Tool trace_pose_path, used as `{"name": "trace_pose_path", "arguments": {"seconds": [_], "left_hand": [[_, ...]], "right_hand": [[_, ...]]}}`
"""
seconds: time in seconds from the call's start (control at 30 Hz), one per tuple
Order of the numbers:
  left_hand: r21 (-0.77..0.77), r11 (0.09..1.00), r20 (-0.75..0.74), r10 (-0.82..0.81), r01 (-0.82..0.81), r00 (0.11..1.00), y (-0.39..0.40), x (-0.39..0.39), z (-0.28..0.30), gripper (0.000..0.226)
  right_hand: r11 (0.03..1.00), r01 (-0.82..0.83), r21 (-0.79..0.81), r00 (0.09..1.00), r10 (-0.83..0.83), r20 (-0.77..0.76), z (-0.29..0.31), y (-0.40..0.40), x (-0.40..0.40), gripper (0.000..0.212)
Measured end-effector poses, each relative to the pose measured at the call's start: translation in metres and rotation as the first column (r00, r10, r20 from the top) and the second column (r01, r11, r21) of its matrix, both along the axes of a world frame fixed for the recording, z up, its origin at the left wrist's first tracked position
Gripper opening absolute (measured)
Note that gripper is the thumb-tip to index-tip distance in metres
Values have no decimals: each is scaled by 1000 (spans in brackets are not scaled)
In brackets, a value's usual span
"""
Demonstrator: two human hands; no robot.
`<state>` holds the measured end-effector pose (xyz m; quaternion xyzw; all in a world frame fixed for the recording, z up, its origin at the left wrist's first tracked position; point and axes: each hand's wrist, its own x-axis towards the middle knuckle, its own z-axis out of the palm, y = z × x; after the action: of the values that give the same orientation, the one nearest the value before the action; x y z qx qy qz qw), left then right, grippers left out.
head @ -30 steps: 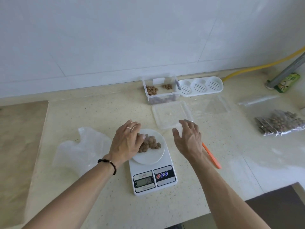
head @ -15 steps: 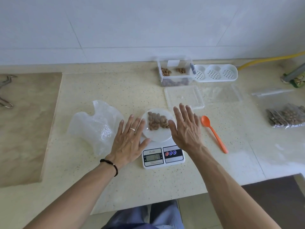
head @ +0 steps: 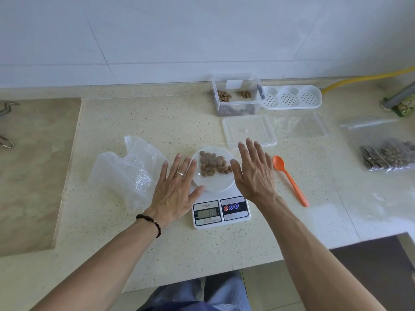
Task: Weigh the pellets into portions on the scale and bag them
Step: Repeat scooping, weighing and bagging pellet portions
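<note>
Here the white scale [head: 221, 209] stands on the speckled desk [head: 134, 243], and a small heap of brown pellets [head: 214, 164] lies on its round plate [head: 213, 185]. The left hand [head: 174, 190] is flat with its fingers [head: 177, 163] straight and a little apart, just beside the left edge of the plate; the thumb reaches to the plate rim and holds nothing. The right hand [head: 254, 173] is also flat at the right side of the plate, fingers straight and spread, gripping nothing. An orange spoon [head: 289, 179] lies on the desk just right of this hand. A crumpled clear bag [head: 130, 173] lies to the left of the scale. Behind the scale are a clear lid [head: 249, 130] and a clear container [head: 237, 95] with more pellets. A filled bag [head: 388, 156] lies far at the right.
</note>
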<state>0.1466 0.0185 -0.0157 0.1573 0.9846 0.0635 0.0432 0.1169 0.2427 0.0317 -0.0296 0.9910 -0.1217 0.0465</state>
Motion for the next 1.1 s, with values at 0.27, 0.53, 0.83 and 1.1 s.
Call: {"name": "trace_pose_path", "arguments": {"seconds": [0.27,0.53,0.83,1.1], "left_hand": [[82,991,-34,-99,102,994,35,-46,22,75],[116,985,141,-140,124,980,120,-108,36,53],[296,955,293,-65,-26,954,153,-131,61,45],[684,726,243,-136,-70,961,102,-131,129,40]], "right_hand": [[819,407,-405,910,-401,103,15,38,-1,52],[431,716,-549,687,-572,447,5,79,18,32],[82,696,-713,670,-432,604,8,61,12,13],[47,528,-848,805,-344,482,59,39,-11,8]]}}
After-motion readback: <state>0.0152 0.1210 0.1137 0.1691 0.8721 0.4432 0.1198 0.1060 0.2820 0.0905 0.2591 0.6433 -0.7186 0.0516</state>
